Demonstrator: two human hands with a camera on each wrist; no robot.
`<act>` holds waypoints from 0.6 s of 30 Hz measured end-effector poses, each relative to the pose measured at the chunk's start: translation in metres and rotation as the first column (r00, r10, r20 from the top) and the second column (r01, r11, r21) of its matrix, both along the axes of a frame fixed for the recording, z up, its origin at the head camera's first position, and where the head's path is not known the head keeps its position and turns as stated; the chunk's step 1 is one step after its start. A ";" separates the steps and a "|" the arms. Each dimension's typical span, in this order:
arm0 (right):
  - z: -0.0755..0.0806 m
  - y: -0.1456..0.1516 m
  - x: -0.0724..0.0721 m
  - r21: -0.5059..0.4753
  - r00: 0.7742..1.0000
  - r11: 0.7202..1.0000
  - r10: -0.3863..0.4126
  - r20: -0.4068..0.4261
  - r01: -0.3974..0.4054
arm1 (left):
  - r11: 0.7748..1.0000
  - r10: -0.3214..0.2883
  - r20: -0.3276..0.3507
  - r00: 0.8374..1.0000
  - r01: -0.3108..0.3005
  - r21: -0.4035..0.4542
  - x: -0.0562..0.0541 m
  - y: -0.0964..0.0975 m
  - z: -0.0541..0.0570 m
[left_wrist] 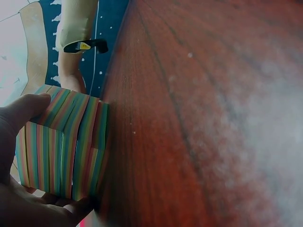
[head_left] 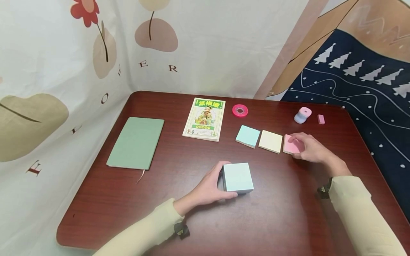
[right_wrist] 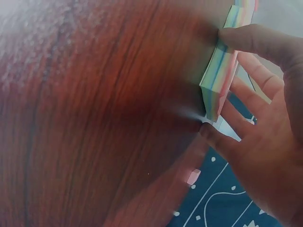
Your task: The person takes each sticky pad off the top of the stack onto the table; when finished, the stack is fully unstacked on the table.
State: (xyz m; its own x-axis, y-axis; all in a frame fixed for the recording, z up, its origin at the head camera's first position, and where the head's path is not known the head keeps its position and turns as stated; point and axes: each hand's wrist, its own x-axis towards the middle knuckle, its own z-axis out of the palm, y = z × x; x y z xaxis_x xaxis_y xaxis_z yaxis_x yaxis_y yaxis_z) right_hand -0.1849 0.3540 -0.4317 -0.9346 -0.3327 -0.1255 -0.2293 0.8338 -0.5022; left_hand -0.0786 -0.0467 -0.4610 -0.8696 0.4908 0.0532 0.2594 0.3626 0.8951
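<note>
My left hand (head_left: 209, 185) grips a block of stacked sticky note pads (head_left: 238, 177) on the table, thumb along the near side and fingers at the far left. The block has a pale blue top, and its striped sides (left_wrist: 49, 151) show several colours in the left wrist view. Farther right, my right hand (head_left: 309, 146) holds a pink-topped sticky note pad (head_left: 290, 145) by its edges. Its thumb (right_wrist: 255, 41) presses the pad's striped side (right_wrist: 220, 68) in the right wrist view. Left of it lie a cream sticky note pad (head_left: 270, 141) and a light blue one (head_left: 248, 136).
A green notebook (head_left: 137, 143) with a ribbon lies at the left. Behind are an illustrated booklet (head_left: 205, 119), a pink-red ring-shaped roll (head_left: 240, 110), a pink and blue cylindrical item (head_left: 302, 115) and a small pink block (head_left: 321, 119). Fabric hangs along the table's back.
</note>
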 end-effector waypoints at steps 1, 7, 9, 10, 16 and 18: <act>0.000 0.000 0.000 0.000 1.000 1.000 0.004 0.002 -0.004 | 1.000 0.001 -0.003 1.000 -0.001 0.000 0.000 0.000 0.000; 0.008 -0.003 0.002 0.019 1.000 1.000 0.016 0.006 -0.016 | 1.000 0.001 0.000 1.000 -0.001 -0.004 0.000 0.000 0.000; 0.014 -0.007 0.003 0.010 0.999 1.000 0.029 -0.041 -0.028 | 1.000 0.002 0.002 1.000 -0.002 -0.003 -0.001 0.000 0.000; 0.019 -0.010 0.004 -0.003 0.997 0.999 0.033 -0.070 -0.033 | 1.000 0.001 0.000 1.000 -0.001 -0.002 -0.001 0.000 0.000; 0.047 -0.052 0.017 -0.084 0.979 0.989 0.108 -0.171 -0.123 | 1.000 0.000 0.001 1.000 0.000 0.006 -0.001 0.000 0.000; 0.055 -0.071 0.025 -0.085 0.972 0.982 0.154 -0.175 -0.171 | 1.000 -0.002 0.005 1.000 0.001 0.008 -0.001 0.000 0.000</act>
State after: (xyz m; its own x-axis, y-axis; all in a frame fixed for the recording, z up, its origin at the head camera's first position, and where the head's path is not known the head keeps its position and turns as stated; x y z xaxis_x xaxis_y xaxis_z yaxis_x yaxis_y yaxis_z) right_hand -0.1595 0.2832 -0.3766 -0.8717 -0.4851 0.0692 -0.4457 0.7263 -0.5233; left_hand -0.0796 -0.0465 -0.4610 -0.8692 0.4917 0.0528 0.2556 0.3551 0.8992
